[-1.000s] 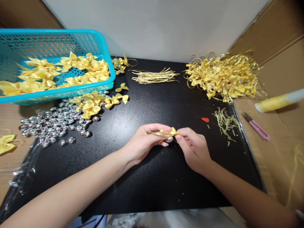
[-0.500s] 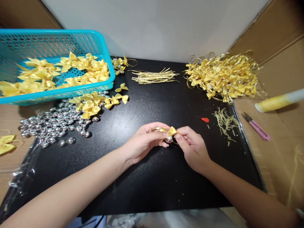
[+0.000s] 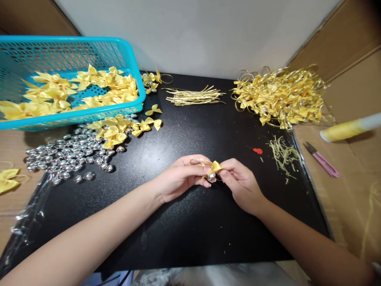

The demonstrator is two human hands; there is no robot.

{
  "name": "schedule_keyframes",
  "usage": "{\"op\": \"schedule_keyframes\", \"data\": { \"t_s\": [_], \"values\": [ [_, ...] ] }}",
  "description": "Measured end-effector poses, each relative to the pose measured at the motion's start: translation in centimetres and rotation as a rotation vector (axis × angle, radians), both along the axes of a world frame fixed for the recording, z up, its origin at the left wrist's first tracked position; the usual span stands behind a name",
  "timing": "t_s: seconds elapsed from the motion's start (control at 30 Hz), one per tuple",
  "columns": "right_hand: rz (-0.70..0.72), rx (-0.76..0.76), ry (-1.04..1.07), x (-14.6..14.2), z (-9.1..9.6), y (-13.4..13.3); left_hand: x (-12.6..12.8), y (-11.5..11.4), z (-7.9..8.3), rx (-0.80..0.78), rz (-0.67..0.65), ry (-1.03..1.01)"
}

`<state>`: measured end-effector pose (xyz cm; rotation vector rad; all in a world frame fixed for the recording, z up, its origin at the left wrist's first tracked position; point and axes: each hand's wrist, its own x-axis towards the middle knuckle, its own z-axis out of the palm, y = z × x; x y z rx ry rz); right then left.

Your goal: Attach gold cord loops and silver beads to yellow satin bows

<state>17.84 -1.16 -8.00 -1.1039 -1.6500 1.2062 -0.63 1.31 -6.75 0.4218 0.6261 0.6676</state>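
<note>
Between my hands, above the black table (image 3: 190, 222), is a yellow ribbon bow (image 3: 216, 166) with a silver bell (image 3: 211, 176) at its middle and a loop of gold cord (image 3: 200, 160). My left hand (image 3: 184, 174) is closed round the bow's left part, the thumb pressed on top and fingers beneath. The bow's right end is pinched between the thumb and forefinger of my right hand (image 3: 238, 180). My fingers hide part of the bow and the cord's lower end.
A turquoise basket (image 3: 135, 79) of yellow bows stands at the back left. Silver bells (image 3: 80, 149) lie before it. Gold cords (image 3: 195, 96) lie at the back, finished looped bows (image 3: 279, 95) back right. Cord scraps (image 3: 284, 155), a red needle threader (image 3: 257, 151) and pink snips (image 3: 324, 163) lie right.
The bow and its bell have turned slightly in my fingers, so the bell and gold loop show more fully. Both hands keep their grip in nearly the same place.
</note>
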Motion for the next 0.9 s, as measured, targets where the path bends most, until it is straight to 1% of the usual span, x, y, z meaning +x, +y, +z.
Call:
{"op": "schedule_keyframes", "data": {
  "t_s": [0.37, 0.67, 0.8, 0.9],
  "values": [
    [0.094, -0.062, 0.169, -0.34, 0.51, 0.23, 0.13, -0.22, -0.19, 0.025, -0.003, -0.020],
    [0.125, -0.192, 0.262, -0.25, 0.07, 0.41, 0.30, -0.39, -0.18, 0.032, -0.003, -0.048],
    [0.145, -0.228, 0.325, -0.25, -0.24, 0.46, 0.27, -0.32, -0.20, 0.046, -0.013, -0.068],
    [0.161, -0.247, 0.332, -0.16, -0.43, 0.61, 0.23, -0.31, -0.23, 0.048, -0.020, -0.061]
  ]
}}
